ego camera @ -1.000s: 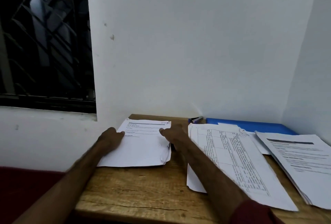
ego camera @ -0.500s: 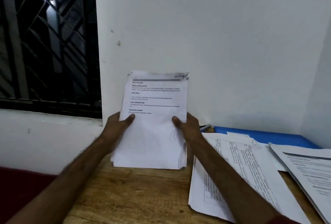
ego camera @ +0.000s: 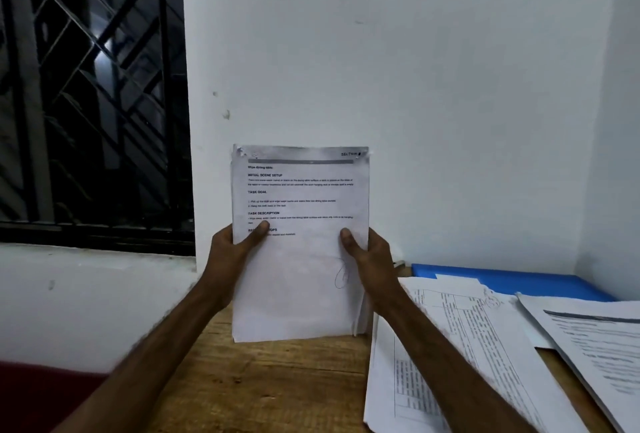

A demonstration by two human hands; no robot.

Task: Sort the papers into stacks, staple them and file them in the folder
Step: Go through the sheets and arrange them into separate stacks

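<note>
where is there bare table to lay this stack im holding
The table is bare at its near left, below the held stack, bordered on the right by the gridded sheet. Right of that is crowded: another paper stack and the blue folder behind.

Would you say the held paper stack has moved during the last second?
Yes: the paper stack rose from flat on the table to upright before the wall.
</note>
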